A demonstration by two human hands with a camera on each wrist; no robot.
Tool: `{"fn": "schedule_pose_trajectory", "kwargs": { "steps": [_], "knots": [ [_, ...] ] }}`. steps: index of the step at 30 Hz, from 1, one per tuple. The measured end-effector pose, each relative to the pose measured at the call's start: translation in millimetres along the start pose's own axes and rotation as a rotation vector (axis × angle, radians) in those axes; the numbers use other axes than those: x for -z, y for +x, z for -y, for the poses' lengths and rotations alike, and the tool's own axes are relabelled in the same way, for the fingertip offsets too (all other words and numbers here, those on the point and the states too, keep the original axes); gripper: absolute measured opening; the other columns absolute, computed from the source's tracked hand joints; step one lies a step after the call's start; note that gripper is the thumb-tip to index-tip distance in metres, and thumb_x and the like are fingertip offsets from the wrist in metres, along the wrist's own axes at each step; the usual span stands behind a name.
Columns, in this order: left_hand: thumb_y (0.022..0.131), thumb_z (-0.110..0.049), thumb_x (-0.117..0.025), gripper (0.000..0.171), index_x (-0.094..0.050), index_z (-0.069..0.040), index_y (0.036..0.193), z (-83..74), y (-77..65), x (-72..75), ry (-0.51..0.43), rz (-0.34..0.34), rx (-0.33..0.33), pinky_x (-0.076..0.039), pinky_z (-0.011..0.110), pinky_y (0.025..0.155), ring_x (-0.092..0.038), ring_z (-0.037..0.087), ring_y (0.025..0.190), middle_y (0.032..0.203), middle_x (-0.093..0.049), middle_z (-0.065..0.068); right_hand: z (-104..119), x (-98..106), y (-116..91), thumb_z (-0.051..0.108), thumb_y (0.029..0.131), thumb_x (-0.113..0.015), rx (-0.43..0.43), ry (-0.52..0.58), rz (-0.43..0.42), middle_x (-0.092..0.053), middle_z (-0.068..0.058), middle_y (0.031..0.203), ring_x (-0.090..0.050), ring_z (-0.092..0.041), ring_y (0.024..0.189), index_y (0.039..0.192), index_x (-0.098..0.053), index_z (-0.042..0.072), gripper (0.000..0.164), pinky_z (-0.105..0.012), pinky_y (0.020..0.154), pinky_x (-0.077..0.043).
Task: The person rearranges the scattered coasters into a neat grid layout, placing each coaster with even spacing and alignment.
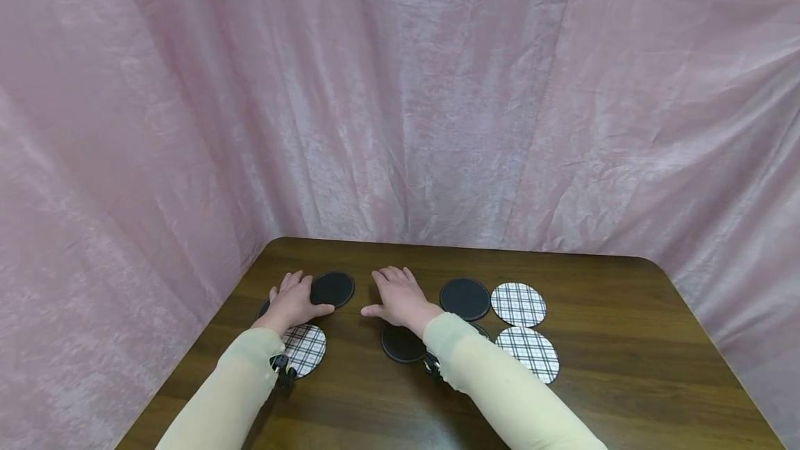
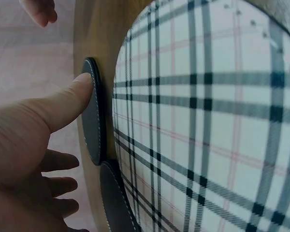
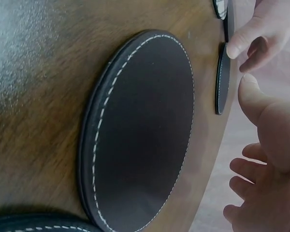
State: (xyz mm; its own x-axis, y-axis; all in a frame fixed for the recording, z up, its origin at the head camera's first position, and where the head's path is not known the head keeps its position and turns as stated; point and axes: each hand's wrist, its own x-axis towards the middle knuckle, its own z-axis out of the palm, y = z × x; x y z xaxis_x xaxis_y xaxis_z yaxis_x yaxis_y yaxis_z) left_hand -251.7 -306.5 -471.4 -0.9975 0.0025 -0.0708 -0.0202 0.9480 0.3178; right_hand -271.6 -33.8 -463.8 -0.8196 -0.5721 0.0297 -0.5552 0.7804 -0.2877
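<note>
Holding nothing, the right hand [image 1: 400, 296] hovers over the table [image 1: 625, 339], well to the right of the lone plaid coaster [image 1: 306, 346] and farther back, its fingers spread and loose. Beyond that same coaster, the left hand [image 1: 290, 307] lies with relaxed fingers wrapped round nothing; its thumb [image 2: 67, 99] meets the rim of a dark coaster [image 1: 334, 288], which lies flat just beyond and to the right of the lone plaid coaster. Whether the thumb presses or merely rests, I cannot tell.

With contact only at the rim, a sideways nudge could skid that dark coaster instead of lifting or steadying it. A second dark coaster [image 2: 116, 195], beyond the lone plaid coaster and to its left, is mostly hidden by the left hand in the head view, so it might be bumped unnoticed. The black device [image 1: 284, 369] at the left wrist hangs by the lone plaid coaster and could drag it askew if the arm sweeps low.

To the right of the lone plaid coaster and well apart, a third dark coaster [image 3: 140, 130] sits below the right wrist; a dropped wrist could knock it out of line. Farther right still, the right sleeve [image 1: 500, 380] partly covers another coaster [image 1: 482, 331], and its cuff might catch that edge and jostle the nearby pair of plaid coasters [image 1: 518, 305].
</note>
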Motion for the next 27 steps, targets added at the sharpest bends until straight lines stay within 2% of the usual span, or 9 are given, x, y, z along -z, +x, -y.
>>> {"fn": "schedule_pose_trajectory", "kwargs": {
  "steps": [8, 19, 27],
  "knots": [
    [0.092, -0.054, -0.087, 0.104, -0.045, 0.015, 0.158, 8.3, 10.8, -7.0, 0.023, 0.033, 0.022, -0.015, 0.084, 0.12, -0.02, 0.058, 0.159, 0.168, -0.03, 0.041, -2, -3, 2, 0.059, 0.104, -0.071, -0.005, -0.009, 0.015, -0.044, -0.011, 0.172, -0.037, -0.03, 0.161, 0.168, -0.044, 0.007, 0.086, -0.053, 0.133, -0.021],
    [0.091, -0.057, -0.087, 0.104, -0.049, 0.015, 0.155, 6.1, 15.4, -7.4, 0.031, 0.068, 0.058, -0.016, 0.083, 0.121, -0.017, 0.058, 0.16, 0.169, -0.028, 0.041, -6, -7, 4, 0.058, 0.105, -0.071, -0.004, -0.012, 0.022, -0.044, -0.013, 0.172, -0.037, -0.031, 0.161, 0.168, -0.044, 0.006, 0.086, -0.053, 0.133, -0.022],
    [0.088, -0.052, -0.092, 0.097, -0.056, 0.012, 0.151, -12.7, 10.2, -3.0, 0.042, 0.083, -0.017, -0.02, 0.081, 0.121, -0.018, 0.06, 0.16, 0.168, -0.029, 0.041, -8, -7, 4, 0.058, 0.103, -0.075, -0.003, -0.031, 0.01, -0.048, -0.013, 0.169, -0.041, -0.032, 0.158, 0.165, -0.048, 0.006, 0.085, -0.052, 0.132, -0.025]
  ]
}}
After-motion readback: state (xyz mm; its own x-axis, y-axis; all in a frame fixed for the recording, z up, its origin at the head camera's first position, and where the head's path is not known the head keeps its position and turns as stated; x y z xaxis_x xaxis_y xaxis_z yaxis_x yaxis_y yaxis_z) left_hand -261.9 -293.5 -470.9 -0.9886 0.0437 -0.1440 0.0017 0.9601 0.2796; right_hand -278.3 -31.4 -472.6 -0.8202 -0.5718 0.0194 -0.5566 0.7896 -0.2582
